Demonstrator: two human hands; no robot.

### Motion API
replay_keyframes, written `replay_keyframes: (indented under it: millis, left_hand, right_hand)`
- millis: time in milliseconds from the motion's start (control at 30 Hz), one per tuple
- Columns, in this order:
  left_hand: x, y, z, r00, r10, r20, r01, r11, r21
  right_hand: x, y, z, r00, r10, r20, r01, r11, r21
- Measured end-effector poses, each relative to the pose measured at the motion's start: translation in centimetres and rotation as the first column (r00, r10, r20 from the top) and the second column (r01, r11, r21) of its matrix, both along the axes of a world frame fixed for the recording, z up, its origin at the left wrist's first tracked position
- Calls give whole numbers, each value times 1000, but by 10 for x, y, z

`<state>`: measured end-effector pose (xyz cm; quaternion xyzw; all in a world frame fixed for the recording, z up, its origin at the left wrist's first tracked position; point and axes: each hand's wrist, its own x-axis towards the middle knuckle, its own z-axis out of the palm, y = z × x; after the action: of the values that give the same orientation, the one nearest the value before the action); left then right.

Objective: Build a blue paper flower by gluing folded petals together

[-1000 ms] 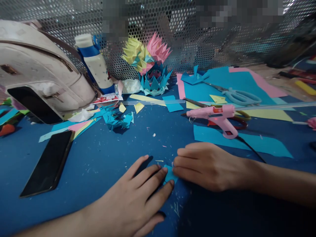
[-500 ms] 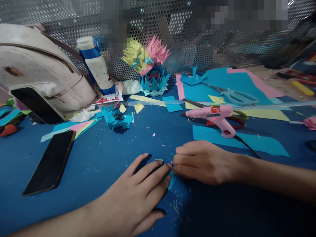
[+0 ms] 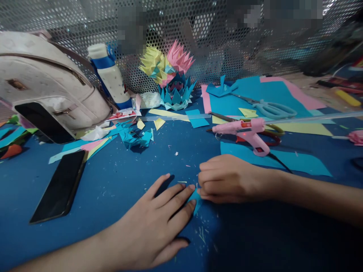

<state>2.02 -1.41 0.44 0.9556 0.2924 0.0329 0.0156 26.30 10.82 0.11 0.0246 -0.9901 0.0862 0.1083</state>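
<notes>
A small blue paper piece (image 3: 197,200) lies on the dark blue table. My left hand (image 3: 161,219) is spread flat, its fingertips resting on the left side of that piece. Just to the right, my right hand (image 3: 227,179) has its fingers curled and pinched together at the upper edge of the piece; what is between the fingertips is hidden. Beyond my right hand lies a pink glue gun (image 3: 246,130) on top of scissors with red and yellow handles (image 3: 272,136). A folded blue paper shape (image 3: 133,136) sits further left.
Two phones (image 3: 61,187), a white backpack (image 3: 48,83) and a bottle (image 3: 109,75) stand or lie at the left. Yellow, pink and blue paper flowers (image 3: 176,88) stand at the back. Blue-handled scissors (image 3: 275,109) rest on coloured sheets (image 3: 266,92) at the back right.
My right hand has moved slightly up and away from my left fingers. More of the small blue paper shows between the hands. The view has shifted a little.
</notes>
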Motion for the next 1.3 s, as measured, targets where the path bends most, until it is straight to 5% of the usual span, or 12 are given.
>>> replay_keyframes:
  millis: [333, 867, 1100, 1300]
  left_hand:
    - [0, 0, 0, 1000, -11, 0, 11, 1000, 17]
    - [1, -2, 0, 999, 25, 23, -25, 999, 19]
    - [1, -2, 0, 999, 26, 21, -26, 1000, 4]
    - [-1, -4, -3, 999, 13, 50, -16, 999, 51]
  right_hand:
    - [1, -6, 17, 986, -126, 111, 128, 992, -19]
    - [-2, -17, 11, 982, -154, 106, 147, 986, 75]
    - [3, -32, 29, 946, -217, 242, 182, 970, 159]
    - [-1, -29, 18, 929, -334, 159, 342, 940, -21]
